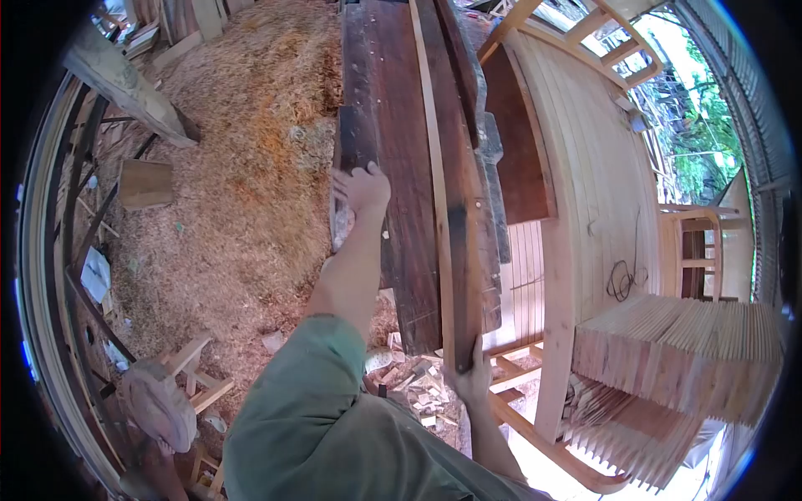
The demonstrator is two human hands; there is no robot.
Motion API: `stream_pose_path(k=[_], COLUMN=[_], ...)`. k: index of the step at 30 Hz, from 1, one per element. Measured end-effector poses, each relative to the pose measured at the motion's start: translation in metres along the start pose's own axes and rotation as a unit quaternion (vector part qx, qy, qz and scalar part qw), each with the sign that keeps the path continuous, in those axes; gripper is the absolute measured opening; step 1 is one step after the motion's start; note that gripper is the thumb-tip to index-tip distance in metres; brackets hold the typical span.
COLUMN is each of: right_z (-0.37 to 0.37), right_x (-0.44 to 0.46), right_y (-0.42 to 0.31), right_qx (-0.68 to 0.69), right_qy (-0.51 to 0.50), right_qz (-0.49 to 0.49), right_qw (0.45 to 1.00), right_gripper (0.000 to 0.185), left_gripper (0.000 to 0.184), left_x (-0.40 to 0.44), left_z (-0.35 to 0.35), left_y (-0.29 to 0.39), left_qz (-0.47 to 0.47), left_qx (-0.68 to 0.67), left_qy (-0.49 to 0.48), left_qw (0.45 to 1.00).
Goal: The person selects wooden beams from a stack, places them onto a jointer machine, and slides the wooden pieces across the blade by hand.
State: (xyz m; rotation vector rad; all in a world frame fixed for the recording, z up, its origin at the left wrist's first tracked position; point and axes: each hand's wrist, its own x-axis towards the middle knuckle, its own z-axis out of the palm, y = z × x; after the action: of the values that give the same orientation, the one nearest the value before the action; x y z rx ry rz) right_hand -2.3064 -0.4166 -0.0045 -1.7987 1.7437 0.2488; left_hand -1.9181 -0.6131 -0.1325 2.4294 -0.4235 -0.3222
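Shavings cover the floor [251, 192] to the left of a dark bench [403, 184], which runs away from the person. A post [138, 92] leans at the upper left, with a wood block [145, 184] below it. Farther down on that side is a round slab [159, 405].

On the bench lies a long board [459, 288], its pale edge facing up and its near end past the near end of the planks. The right hand [472, 377] is closed around that near end, low in the view. The left hand [366, 187] is well apart from it, farther up at the bench's left edge, fingers bent, just beside a dark block [357, 136]. Whether it grips anything there is too blurred to tell. The left arm is stretched out in a green sleeve [301, 392].

Offcuts [430, 401] lie on the floor beyond the bench's near end. To the right stands a pale panel [585, 159] with a thin dark cord [620, 280] looped on it, and nearer is a stack of slats [677, 351]. At least 2 chair frames, 1 at the top [618, 52] and 1 farther right [697, 262], stand near the panel. Greenery [700, 142] shows outside.
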Motion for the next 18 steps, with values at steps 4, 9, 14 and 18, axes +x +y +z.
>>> stream_pose_path(k=[4,9,14,18], right_z=[-0.009,-0.044,-0.051,-0.071], right_x=[0.101,0.171,0.237,0.267], right_y=[-0.053,-0.128,-0.157,-0.201], right_qx=[-0.015,0.031,0.031,0.051], right_qy=[0.138,0.093,0.162,0.101], right_qz=[-0.234,-0.185,-0.277,-0.211], right_qw=[0.962,0.978,0.947,0.971], right_gripper=[0.120,0.117,0.114,0.111], left_gripper=[0.064,0.064,0.062,0.061], left_x=[0.025,0.017,0.018,0.019], left_z=[-0.010,-0.020,-0.018,-0.021], left_y=[0.004,0.015,0.016,0.020], left_qz=[-0.126,-0.132,-0.124,-0.129], left_qx=[-0.021,0.023,0.034,0.046], left_qy=[-0.120,-0.105,-0.093,-0.109], left_qw=[0.984,0.985,0.987,0.985])
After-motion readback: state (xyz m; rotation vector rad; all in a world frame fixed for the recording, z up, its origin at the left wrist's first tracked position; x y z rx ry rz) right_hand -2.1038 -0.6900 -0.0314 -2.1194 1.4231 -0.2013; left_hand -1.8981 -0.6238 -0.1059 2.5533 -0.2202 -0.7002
